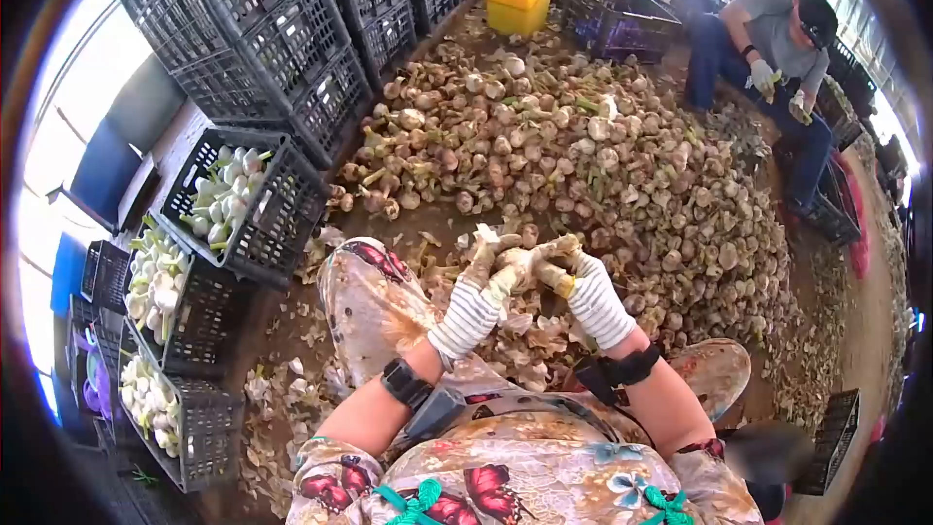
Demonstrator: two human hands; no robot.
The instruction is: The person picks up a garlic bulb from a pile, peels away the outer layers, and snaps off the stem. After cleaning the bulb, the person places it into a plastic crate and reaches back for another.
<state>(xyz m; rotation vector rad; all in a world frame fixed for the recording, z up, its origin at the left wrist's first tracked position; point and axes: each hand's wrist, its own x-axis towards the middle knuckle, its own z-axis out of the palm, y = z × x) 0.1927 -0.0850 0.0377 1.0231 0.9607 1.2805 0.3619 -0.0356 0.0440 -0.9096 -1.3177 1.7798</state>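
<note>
Both my hands wear striped knitted gloves and meet above my knees. My left hand [473, 306] grips a dirty garlic bulb [512, 260] by its lower part. My right hand [595, 299] is closed on the same garlic bulb from the right, with a small yellow-handled tool [559, 281] in its fingers. Loose papery skins [530, 331] lie on my lap and between my legs. A large heap of unpeeled garlic [593, 156] spreads on the ground just beyond my hands.
Three black crates of cleaned white garlic [225, 192] stand at my left. Stacked empty black crates [282, 29] rise behind them. A yellow bin [518, 6] sits at the far end. Another person [777, 49] in grey sits at the right, working with gloved hands.
</note>
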